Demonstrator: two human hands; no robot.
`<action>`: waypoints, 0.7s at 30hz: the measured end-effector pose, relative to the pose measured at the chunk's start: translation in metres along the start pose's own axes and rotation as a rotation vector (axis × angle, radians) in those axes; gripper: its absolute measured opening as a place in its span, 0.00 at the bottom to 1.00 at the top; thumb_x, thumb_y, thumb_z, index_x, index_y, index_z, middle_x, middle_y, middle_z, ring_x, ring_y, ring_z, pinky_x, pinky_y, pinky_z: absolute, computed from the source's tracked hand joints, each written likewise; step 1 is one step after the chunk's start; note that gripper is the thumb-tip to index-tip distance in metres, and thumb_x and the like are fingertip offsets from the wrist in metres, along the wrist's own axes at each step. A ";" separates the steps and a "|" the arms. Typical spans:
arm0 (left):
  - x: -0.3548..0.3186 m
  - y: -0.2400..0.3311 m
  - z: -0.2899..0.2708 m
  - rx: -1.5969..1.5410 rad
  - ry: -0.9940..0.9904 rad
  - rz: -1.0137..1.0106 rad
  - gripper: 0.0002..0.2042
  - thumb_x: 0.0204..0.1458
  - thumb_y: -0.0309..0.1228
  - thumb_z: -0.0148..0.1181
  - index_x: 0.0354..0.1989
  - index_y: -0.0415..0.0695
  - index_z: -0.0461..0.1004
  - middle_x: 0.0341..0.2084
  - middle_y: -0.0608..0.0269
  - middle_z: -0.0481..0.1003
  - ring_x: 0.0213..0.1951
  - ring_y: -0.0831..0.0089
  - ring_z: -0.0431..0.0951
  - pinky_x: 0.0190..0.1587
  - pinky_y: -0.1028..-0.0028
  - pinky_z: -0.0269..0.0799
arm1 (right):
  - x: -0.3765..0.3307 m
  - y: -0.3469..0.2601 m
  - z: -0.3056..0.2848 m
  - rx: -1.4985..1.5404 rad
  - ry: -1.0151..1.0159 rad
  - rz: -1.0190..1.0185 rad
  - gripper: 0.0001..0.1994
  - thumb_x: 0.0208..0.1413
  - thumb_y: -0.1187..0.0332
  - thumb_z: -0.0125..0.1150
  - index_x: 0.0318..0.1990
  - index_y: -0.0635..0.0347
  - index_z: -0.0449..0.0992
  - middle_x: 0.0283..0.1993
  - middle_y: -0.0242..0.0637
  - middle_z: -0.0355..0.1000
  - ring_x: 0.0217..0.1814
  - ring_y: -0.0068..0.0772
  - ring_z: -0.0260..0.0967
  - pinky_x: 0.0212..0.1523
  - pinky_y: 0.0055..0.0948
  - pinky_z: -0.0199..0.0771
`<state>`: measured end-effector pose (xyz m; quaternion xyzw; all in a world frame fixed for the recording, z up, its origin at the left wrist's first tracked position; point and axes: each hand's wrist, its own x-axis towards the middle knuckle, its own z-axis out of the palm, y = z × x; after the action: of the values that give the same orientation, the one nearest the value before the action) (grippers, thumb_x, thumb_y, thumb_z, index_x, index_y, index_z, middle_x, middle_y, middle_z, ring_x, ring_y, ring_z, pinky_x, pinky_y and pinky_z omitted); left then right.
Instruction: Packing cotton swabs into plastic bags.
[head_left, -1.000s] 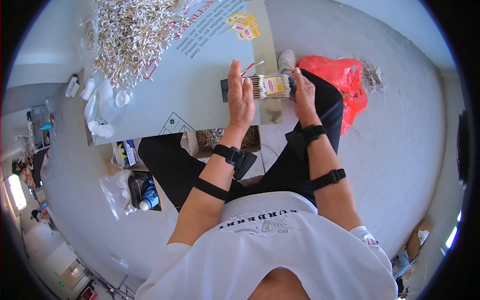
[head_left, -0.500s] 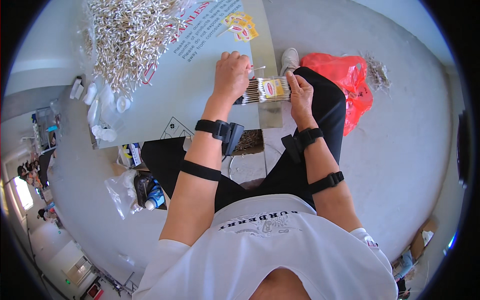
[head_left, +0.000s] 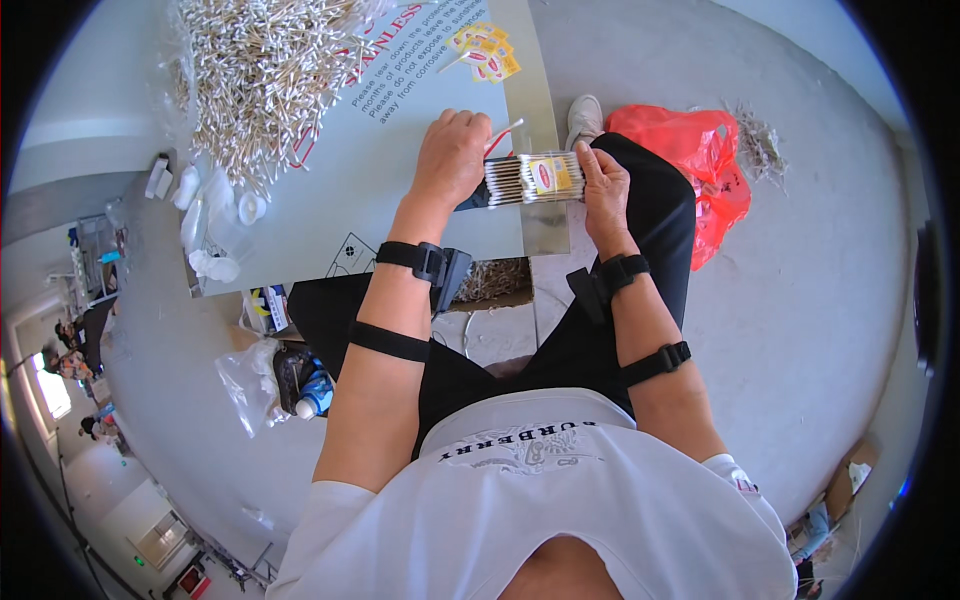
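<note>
My right hand (head_left: 606, 190) grips the right end of a flat pack of cotton swabs (head_left: 568, 178), its thumb on top. A small yellow and white card (head_left: 547, 177) lies across the swabs in the pack. At the pack's left end, the swabs show in a row against something dark. My left hand (head_left: 452, 158) is closed just left of the pack, and a single cotton swab (head_left: 507, 134) sticks out past its fingers, angled up to the right. Its fingertips are partly hidden by the back of the hand.
A big heap of loose cotton swabs (head_left: 255, 85) lies at the table's far left. Yellow cards (head_left: 487, 55) lie at the far edge. White plastic pieces (head_left: 212, 230) sit at the table's left. A red plastic bag (head_left: 680, 150) and a box of swabs (head_left: 495, 280) are below.
My left hand has shifted slightly left, away from the pack. The single swab by its fingers now points more steeply upward. My right hand still holds the pack in nearly the same place.
</note>
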<state>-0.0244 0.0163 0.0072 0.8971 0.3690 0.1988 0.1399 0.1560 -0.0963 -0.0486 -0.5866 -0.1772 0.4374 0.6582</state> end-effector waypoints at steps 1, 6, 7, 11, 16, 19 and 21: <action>0.001 0.000 -0.001 0.031 -0.039 0.030 0.06 0.44 0.18 0.55 0.29 0.43 0.69 0.29 0.58 0.74 0.39 0.57 0.71 0.42 0.60 0.67 | 0.000 0.001 -0.001 0.012 -0.011 -0.005 0.14 0.61 0.60 0.63 0.26 0.60 0.76 0.24 0.20 0.66 0.26 0.11 0.58 0.27 0.18 0.60; -0.003 -0.002 -0.016 0.057 -0.169 0.083 0.06 0.43 0.16 0.55 0.28 0.42 0.70 0.29 0.59 0.74 0.39 0.58 0.71 0.42 0.61 0.67 | 0.000 0.001 -0.004 0.004 0.004 -0.031 0.14 0.61 0.61 0.63 0.26 0.60 0.76 0.23 0.19 0.65 0.26 0.10 0.56 0.26 0.18 0.58; -0.005 0.000 -0.021 0.045 -0.191 0.098 0.06 0.45 0.17 0.55 0.28 0.43 0.68 0.29 0.60 0.73 0.39 0.59 0.70 0.43 0.62 0.65 | 0.000 0.001 -0.004 0.001 0.011 -0.033 0.14 0.61 0.61 0.63 0.26 0.59 0.76 0.23 0.19 0.64 0.25 0.10 0.56 0.26 0.18 0.58; -0.003 0.002 -0.027 0.026 -0.226 0.149 0.07 0.47 0.16 0.55 0.28 0.44 0.67 0.28 0.63 0.71 0.39 0.61 0.69 0.44 0.65 0.62 | -0.001 -0.001 -0.001 0.018 0.005 -0.023 0.14 0.61 0.62 0.63 0.26 0.59 0.76 0.23 0.19 0.64 0.26 0.10 0.56 0.26 0.18 0.58; 0.003 0.013 -0.012 -0.013 -0.240 0.171 0.06 0.48 0.17 0.53 0.29 0.43 0.67 0.28 0.62 0.70 0.39 0.60 0.69 0.43 0.64 0.63 | -0.001 -0.001 0.001 0.038 -0.003 -0.031 0.13 0.61 0.62 0.62 0.27 0.59 0.76 0.24 0.19 0.65 0.26 0.10 0.56 0.27 0.17 0.59; 0.001 0.018 -0.001 -0.093 -0.208 0.139 0.06 0.49 0.19 0.53 0.34 0.42 0.69 0.32 0.61 0.72 0.41 0.60 0.69 0.46 0.63 0.65 | 0.000 0.001 -0.004 0.048 -0.027 -0.031 0.13 0.61 0.62 0.62 0.28 0.59 0.77 0.24 0.19 0.66 0.26 0.10 0.57 0.28 0.16 0.60; -0.008 0.021 0.009 -0.146 -0.176 0.103 0.08 0.50 0.20 0.53 0.38 0.41 0.71 0.37 0.59 0.73 0.44 0.60 0.70 0.48 0.63 0.67 | 0.000 0.002 -0.004 0.073 -0.003 -0.018 0.13 0.62 0.62 0.62 0.28 0.60 0.78 0.25 0.19 0.67 0.27 0.10 0.58 0.28 0.16 0.60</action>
<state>-0.0128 -0.0052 0.0054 0.9163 0.2931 0.1524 0.2263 0.1583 -0.0986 -0.0514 -0.5598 -0.1675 0.4385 0.6829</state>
